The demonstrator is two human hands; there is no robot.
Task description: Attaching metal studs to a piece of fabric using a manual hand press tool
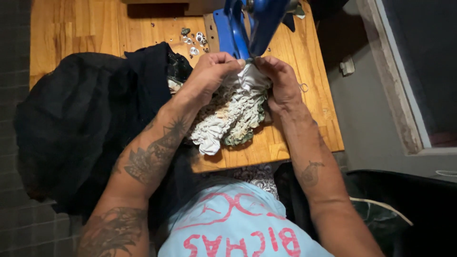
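Both hands, left [209,71] and right [281,81], pinched the ruffled cloth [231,116] at upper centre under the blue press [247,24], where fingertips so close to it risked getting nipped.

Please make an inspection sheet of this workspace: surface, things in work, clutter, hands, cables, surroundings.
Surface: wooden table top.
Job's things: bunched, ruffled pale fabric held up to the blue metal press.
Clutter: small silver metal rings scattered near the press; heap of black cloth on the left side.
Hands: left hand and right hand both pinch the fabric's top edge.
Cables: one pale cord at lower right.
Surroundings: grey wall with a window frame at right.
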